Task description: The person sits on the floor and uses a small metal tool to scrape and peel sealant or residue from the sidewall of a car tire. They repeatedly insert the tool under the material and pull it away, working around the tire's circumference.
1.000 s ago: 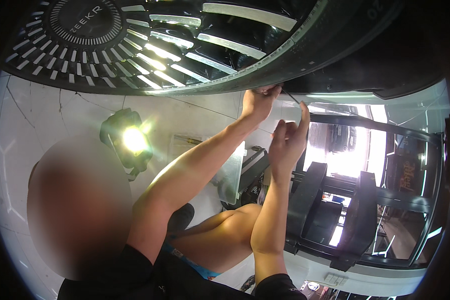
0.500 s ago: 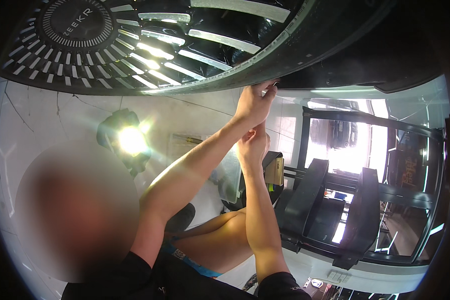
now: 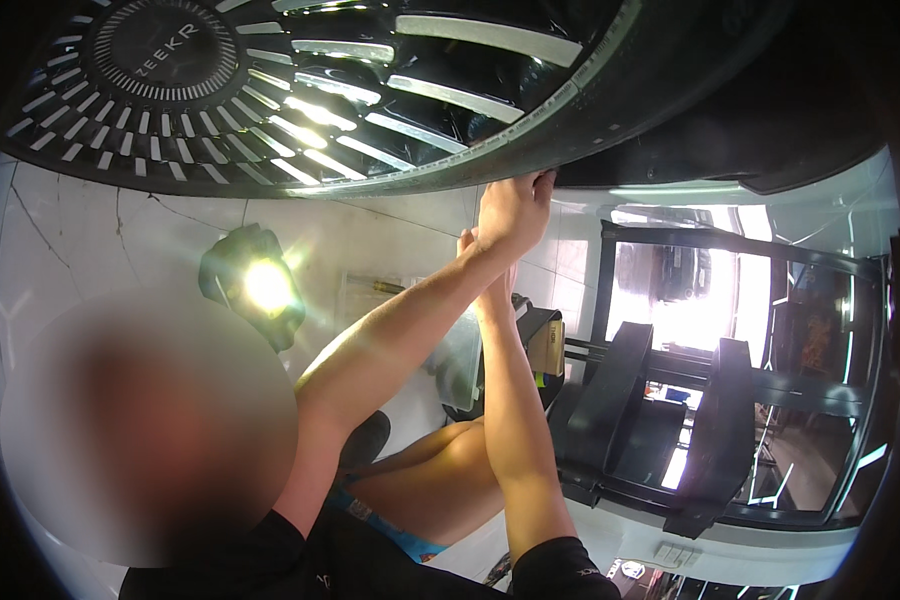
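A car wheel [image 3: 440,95] with silver spokes and a black tyre [image 3: 660,85] fills the top of the view. My left hand [image 3: 513,215] reaches up to where the tyre's lower edge meets dark trim [image 3: 670,160]. Its fingers are curled closed there, and whatever they grip is out of sight. Just below and behind my left wrist is my right hand [image 3: 494,285], largely covered by the left forearm. Only some fingertips of it stick out past the forearm's far side, so its grip cannot be made out.
A bright work lamp [image 3: 255,280] shines on the pale, cracked tile floor [image 3: 90,240] at left. Beyond my forearms are a clear plastic case [image 3: 457,365] and a tan box [image 3: 547,347] in a dark bag. A black metal frame [image 3: 705,430] stands at right.
My right hand has shifted left behind the left wrist and is more hidden. The left hand stays at the tyre edge, turned slightly. The view has moved a little.
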Motion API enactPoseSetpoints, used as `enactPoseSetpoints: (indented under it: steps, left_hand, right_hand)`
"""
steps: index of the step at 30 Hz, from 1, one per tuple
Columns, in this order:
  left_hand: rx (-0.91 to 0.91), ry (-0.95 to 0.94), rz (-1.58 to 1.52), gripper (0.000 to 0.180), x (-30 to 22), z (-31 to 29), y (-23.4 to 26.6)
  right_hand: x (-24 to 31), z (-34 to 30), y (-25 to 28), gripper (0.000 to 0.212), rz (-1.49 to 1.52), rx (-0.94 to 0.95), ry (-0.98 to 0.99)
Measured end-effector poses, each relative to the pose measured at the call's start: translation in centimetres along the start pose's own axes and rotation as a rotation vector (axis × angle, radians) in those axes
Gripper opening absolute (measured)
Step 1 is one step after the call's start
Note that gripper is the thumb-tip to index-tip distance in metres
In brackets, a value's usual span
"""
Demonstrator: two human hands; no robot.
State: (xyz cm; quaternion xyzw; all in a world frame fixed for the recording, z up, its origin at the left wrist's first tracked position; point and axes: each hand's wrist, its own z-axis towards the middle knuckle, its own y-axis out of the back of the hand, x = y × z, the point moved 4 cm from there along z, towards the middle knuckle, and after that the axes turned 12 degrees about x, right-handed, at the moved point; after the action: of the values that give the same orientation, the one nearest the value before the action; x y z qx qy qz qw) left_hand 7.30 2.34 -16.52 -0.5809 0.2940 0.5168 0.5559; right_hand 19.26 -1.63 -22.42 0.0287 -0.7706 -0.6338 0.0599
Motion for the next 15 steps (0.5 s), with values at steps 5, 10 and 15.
enactPoseSetpoints:
  steps: [5,10,15]
  left_hand:
    - [-0.134,-0.004,-0.011,0.020,0.5,-0.1,-0.6]
    - [-0.221,0.011,-0.170,0.023,0.3,0.0,-1.4]
    - [-0.166,0.152,-0.291,0.029,0.2,-0.1,-1.8]
  right_hand:
    - [0.7,-2.4,1.2,0.034,0.047,-0.201,0.125]
    - [1.9,-4.0,3.9,0.029,0.107,-0.324,0.336]
    - [2.2,-5.6,8.6,0.028,0.395,-0.643,0.246]
